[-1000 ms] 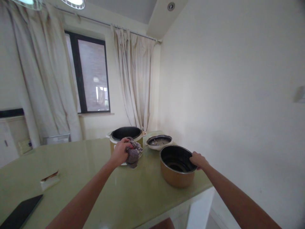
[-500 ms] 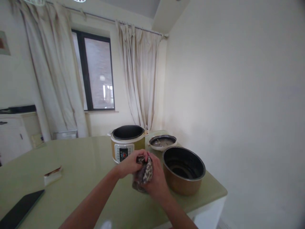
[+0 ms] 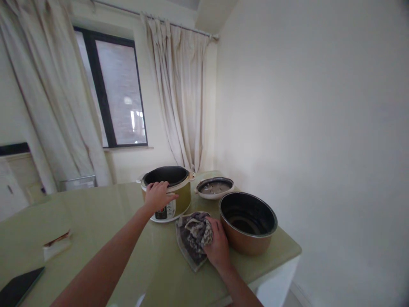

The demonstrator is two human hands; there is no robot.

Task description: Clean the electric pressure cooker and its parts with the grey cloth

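My left hand (image 3: 157, 196) is at the front of a white and gold rice cooker (image 3: 182, 200), its fingers hooked over the near rim and the thumb spread to the right. The cooker stands upright without a lid, its dark inside showing; my hand covers part of its control panel. My right hand (image 3: 217, 245) grips a bunched, patterned grey-brown cloth (image 3: 193, 234), one corner of which hangs loose toward me. Close to the right of that hand stands a brown inner pot (image 3: 247, 245) with a dark interior.
Behind the inner pot lies an upturned lid (image 3: 214, 187) with a metal inner face. On the left of the green tabletop (image 3: 128, 238) are a small white packet (image 3: 57, 245) and a dark flat object (image 3: 21, 285). The table's right edge is near the wall.
My hands have separated. The left one has let go of the cloth and moved up-left onto the cooker's rim. The cloth has partly opened out in my right hand. The view has shifted right.
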